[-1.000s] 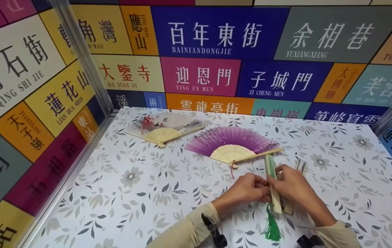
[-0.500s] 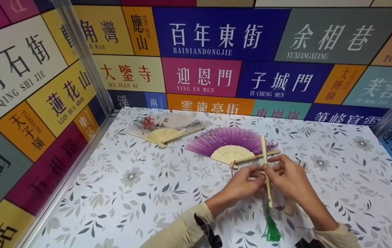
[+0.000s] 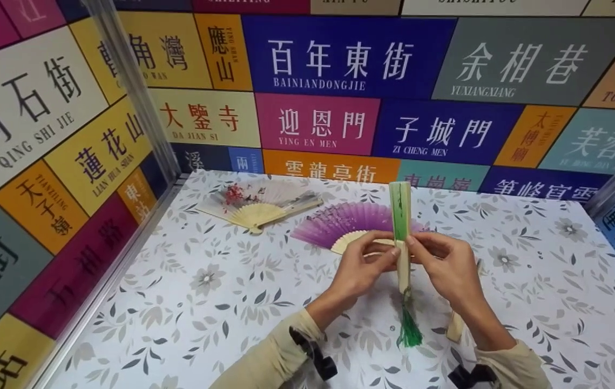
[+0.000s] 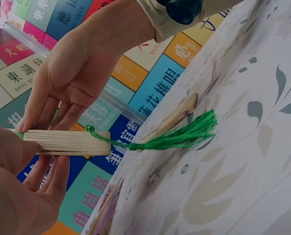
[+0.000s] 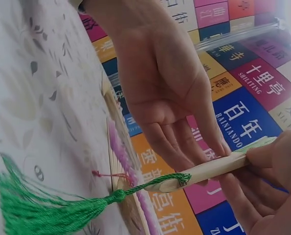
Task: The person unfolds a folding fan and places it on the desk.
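Note:
A folded green folding fan [image 3: 401, 216] stands upright above the table, held between both hands. Its pale wooden sticks [image 4: 67, 142] are closed together, and a green tassel [image 3: 410, 327] hangs from the lower end. From the left, my left hand [image 3: 358, 267] pinches the fan near its middle between thumb and fingers. My right hand [image 3: 450, 265] pinches it from the other side at about the same height. Behind the hands, an open purple fan [image 3: 339, 221] lies partly hidden. In the right wrist view, the tassel cord [image 5: 155, 182] loops through the fan's end.
An open pale grey fan [image 3: 258, 200] with red blossoms lies at the back left of the floral-patterned table [image 3: 188, 324]. Under my right forearm, a wooden piece [image 3: 454, 327] lies mostly hidden. Sign-printed panels [image 3: 347, 54] border the table's back and sides.
Both hands have raised the folded green fan and brought it slightly left. It turned edge-on half a second ago and now shows its green cloth, covering part of the purple fan.

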`<control>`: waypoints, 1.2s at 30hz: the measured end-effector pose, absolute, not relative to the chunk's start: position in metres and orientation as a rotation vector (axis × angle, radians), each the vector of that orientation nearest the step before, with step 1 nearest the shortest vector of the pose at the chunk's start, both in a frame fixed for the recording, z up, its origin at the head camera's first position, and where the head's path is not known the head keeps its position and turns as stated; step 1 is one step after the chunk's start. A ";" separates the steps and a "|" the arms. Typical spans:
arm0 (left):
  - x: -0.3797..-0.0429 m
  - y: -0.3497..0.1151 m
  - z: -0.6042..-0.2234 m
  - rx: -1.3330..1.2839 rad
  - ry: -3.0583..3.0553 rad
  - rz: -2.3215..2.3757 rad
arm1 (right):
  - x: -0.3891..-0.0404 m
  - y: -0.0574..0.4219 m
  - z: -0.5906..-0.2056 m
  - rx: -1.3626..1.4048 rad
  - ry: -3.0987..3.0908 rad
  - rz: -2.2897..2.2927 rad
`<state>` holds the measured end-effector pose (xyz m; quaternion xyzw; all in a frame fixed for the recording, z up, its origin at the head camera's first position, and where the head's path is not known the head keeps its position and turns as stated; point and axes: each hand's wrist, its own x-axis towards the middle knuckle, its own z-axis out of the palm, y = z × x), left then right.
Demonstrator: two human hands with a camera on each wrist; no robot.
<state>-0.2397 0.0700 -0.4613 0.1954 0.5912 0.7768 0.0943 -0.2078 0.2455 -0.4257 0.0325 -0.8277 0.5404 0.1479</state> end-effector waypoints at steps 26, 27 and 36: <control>-0.252 0.059 -0.461 0.511 1.599 2.401 | -0.214 0.242 -0.435 0.208 -2.089 1.914; -0.252 0.059 -0.460 0.512 1.589 2.402 | -0.214 0.243 -0.435 0.207 -2.085 1.914; -0.252 0.060 -0.461 0.512 1.488 2.418 | -0.213 0.242 -0.434 0.130 -2.092 1.904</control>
